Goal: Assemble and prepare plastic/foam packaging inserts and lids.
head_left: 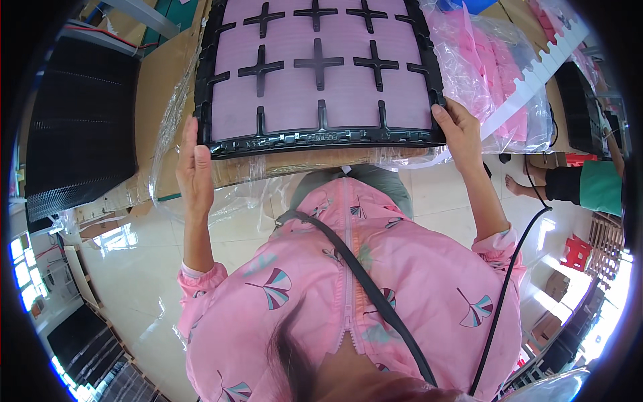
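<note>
Black plastic tray point(319, 134) filled with pink sheets lies flat directly ahead of both grips, long axis running side to side between them, left hand point(195, 167) and right hand point(457, 127) each clasping a near corner.

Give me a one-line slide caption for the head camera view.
Both hands, left hand and right hand, grip a black cross-patterned tray over clear plastic wrap.

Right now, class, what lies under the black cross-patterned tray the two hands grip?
Under the black tray a brown cardboard surface and crinkled clear plastic film show at its near edge. The left hand and right hand grip its corners; everything beneath its middle is covered.
</note>
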Tool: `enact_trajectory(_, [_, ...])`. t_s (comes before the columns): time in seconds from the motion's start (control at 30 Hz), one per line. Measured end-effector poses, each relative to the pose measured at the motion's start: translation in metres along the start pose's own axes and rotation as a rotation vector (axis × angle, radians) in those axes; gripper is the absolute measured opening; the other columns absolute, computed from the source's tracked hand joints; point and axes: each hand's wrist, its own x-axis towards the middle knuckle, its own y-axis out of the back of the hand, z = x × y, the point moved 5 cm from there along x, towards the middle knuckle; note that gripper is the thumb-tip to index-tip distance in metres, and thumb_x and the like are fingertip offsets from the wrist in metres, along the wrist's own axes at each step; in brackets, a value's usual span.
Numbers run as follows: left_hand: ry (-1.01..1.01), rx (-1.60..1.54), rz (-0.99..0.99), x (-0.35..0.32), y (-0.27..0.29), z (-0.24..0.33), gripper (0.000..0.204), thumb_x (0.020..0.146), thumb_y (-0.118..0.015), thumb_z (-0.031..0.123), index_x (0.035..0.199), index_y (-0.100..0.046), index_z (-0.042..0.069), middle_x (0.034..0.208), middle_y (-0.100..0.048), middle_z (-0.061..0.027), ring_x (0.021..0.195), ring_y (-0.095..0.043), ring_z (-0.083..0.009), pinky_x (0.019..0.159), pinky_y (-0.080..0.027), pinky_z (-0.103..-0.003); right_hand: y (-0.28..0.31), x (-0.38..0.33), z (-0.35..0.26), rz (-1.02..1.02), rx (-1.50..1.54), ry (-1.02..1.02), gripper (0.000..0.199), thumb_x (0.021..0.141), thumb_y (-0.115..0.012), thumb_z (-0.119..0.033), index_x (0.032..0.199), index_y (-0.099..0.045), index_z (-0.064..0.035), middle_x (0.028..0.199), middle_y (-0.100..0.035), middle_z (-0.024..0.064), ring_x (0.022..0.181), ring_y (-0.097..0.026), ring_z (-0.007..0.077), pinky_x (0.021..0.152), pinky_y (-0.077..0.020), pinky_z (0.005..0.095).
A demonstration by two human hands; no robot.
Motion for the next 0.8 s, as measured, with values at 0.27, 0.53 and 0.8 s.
enact_trajectory(0.27, [-0.394, 0.493, 0.077, -0.006, -0.019, 0.044, 0.074, 0.08, -0.057, 0.048, 0.132, -0.035, 0.001, 0.142, -0.027, -0.0182, 0.131, -0.024, -0.0343, 0.106, -0.017, -0.046, 0.001, 0.0, 0.001, 0.026, 0.121, -0.028, 0.035, 0.078, -0.061, -0.011, 0.106, -0.056, 0.0097, 0.083, -0.061, 0.0056, 0.073, -0.053, 0.0072, 0.066, -0.0432, 0.021])
enact_trajectory(0.53, [-0.753, 0.458, -0.181, -0.003, -0.097, 0.132, 0.054, 0.071, -0.066, 0.019, 0.119, -0.05, 0.002, 0.128, -0.047, -0.0138, 0.123, -0.041, -0.0299, 0.101, -0.031, -0.043, 0.012, -0.01, -0.044, 0.068, 0.273, 0.004, 0.036, 0.079, -0.061, -0.009, 0.108, -0.054, 0.01, 0.089, -0.061, 0.0064, 0.075, -0.054, 0.0078, 0.067, -0.0441, 0.0208])
enact_trajectory(0.8, [-0.876, 0.239, 0.258, 0.029, -0.059, 0.158, 0.036, 0.059, -0.055, -0.003, 0.095, -0.061, 0.004, 0.103, -0.063, -0.0097, 0.096, -0.062, -0.0247, 0.077, -0.051, -0.033, 0.041, -0.012, -0.105, 0.151, 0.461, 0.372, 0.04, 0.09, -0.047, -0.019, 0.121, -0.047, 0.007, 0.113, -0.054, 0.0131, 0.104, -0.052, 0.0183, 0.093, -0.039, 0.0304])
